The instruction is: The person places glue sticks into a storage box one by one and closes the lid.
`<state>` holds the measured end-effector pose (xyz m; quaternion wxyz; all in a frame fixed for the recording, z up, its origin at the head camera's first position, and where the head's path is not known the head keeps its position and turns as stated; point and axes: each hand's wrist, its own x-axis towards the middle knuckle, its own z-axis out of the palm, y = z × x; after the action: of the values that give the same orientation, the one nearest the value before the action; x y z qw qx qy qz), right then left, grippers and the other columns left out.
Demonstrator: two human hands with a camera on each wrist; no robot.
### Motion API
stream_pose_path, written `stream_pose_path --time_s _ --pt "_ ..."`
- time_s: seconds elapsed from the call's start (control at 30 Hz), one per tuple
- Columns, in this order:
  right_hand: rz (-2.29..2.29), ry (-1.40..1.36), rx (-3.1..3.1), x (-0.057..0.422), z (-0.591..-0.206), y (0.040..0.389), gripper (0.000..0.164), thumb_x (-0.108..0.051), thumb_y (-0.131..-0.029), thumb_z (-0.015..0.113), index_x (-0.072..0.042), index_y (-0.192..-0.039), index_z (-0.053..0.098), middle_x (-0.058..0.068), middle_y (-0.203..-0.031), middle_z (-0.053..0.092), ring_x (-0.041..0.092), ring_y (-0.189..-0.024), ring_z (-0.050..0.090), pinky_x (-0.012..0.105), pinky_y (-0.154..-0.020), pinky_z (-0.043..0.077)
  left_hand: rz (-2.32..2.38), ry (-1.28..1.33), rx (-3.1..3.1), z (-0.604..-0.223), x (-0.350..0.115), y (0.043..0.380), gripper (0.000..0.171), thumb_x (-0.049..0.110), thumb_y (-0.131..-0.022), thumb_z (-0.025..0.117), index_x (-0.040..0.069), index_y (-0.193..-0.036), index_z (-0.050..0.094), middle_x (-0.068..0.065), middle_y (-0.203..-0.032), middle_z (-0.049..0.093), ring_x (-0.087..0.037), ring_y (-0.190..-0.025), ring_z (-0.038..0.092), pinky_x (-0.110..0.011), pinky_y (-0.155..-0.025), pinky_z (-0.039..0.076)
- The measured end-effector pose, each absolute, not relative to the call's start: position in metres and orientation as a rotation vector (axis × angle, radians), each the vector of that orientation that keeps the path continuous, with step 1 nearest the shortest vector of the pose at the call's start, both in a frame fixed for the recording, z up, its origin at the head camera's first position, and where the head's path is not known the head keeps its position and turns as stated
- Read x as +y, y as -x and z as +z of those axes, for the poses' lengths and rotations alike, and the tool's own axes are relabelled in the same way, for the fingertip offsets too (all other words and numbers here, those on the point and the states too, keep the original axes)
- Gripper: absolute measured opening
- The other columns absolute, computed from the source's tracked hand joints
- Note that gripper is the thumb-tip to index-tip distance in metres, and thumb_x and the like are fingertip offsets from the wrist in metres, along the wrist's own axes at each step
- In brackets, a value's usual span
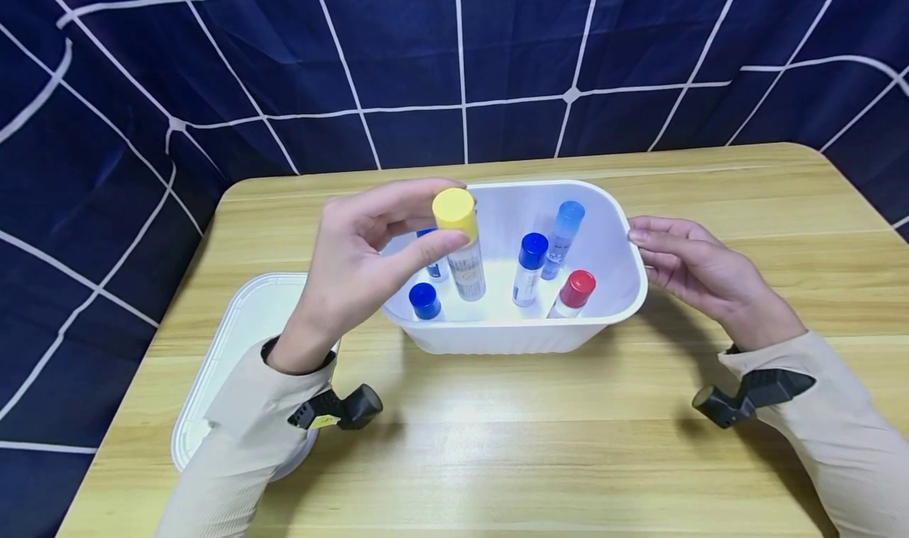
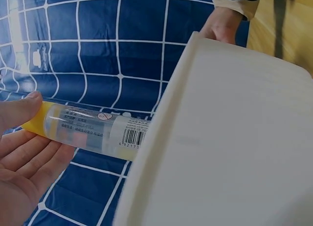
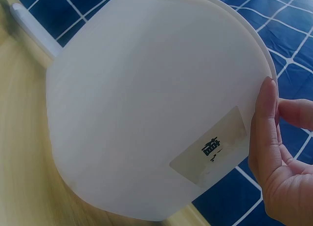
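Note:
My left hand (image 1: 362, 258) pinches a glue stick (image 1: 466, 268) by its yellow cap, thumb on the near side, holding it upright over the left part of a white plastic bin (image 1: 497, 338). In the left wrist view its clear barrel carries printed text and a barcode, and its lower end is hidden behind the bin wall. My right hand (image 1: 699, 274) grips the bin's right rim between thumb and fingers. Inside the bin stand several glue sticks, among them a dark-blue-capped one (image 1: 529, 270), a light-blue-capped one (image 1: 563, 238) and a red-capped one (image 1: 577, 289).
A white lid (image 1: 237, 329) lies on the wooden table (image 1: 483, 451) to the left, partly under my left forearm. Dark blue cloth (image 1: 405, 57) with white lines hangs behind the table. A label (image 3: 210, 147) is stuck on the bin's right outer wall.

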<state>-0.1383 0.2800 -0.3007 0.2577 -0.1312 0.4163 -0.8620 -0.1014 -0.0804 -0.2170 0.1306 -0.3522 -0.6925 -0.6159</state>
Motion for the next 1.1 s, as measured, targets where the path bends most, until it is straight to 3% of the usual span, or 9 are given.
stream_pose_path --time_s 0.37,0.7,0.93,1.1 --pt "-2.325 0.359 1.129 0.278 -0.299 0.137 0.033 0.010 -0.100 0.032 0.009 -0.114 0.062 0.018 -0.106 0.069 0.022 -0.094 0.069 0.029 -0.078 0.059 -1.737 0.916 -2.157 -0.228 -0.076 0.111 0.035 -0.006 -0.077 0.076 -0.008 -0.111 0.066 -0.014 -0.099 0.072 -0.016 -0.085 0.070 -0.032 -0.083 0.058" --pt "-2.342 0.351 1.152 0.280 -0.303 0.139 0.032 0.010 -0.100 0.033 0.010 -0.115 0.062 0.018 -0.106 0.069 0.022 -0.093 0.069 0.029 -0.077 0.059 -1.832 0.862 -2.219 -0.241 -0.076 0.120 0.032 -0.004 -0.075 0.079 -0.005 -0.105 0.069 -0.012 -0.096 0.072 -0.017 -0.081 0.071 -0.034 -0.079 0.059" --pt "-2.342 0.344 1.149 0.280 -0.302 0.139 0.033 0.009 -0.100 0.033 0.009 -0.114 0.063 0.018 -0.105 0.069 0.022 -0.093 0.070 0.028 -0.077 0.059 -1.661 0.858 -2.359 -0.248 -0.076 0.125 0.030 0.007 -0.077 0.081 0.002 -0.105 0.073 -0.005 -0.103 0.072 -0.011 -0.083 0.068 -0.036 -0.084 0.057" --pt "-2.348 0.335 1.148 0.280 -0.303 0.138 0.033 0.009 -0.100 0.033 0.009 -0.114 0.063 0.017 -0.105 0.069 0.022 -0.093 0.069 0.028 -0.077 0.059 -1.635 0.863 -2.438 -0.250 -0.074 0.126 0.031 0.007 -0.076 0.082 0.003 -0.105 0.073 -0.006 -0.101 0.072 -0.011 -0.081 0.069 -0.032 -0.078 0.059"
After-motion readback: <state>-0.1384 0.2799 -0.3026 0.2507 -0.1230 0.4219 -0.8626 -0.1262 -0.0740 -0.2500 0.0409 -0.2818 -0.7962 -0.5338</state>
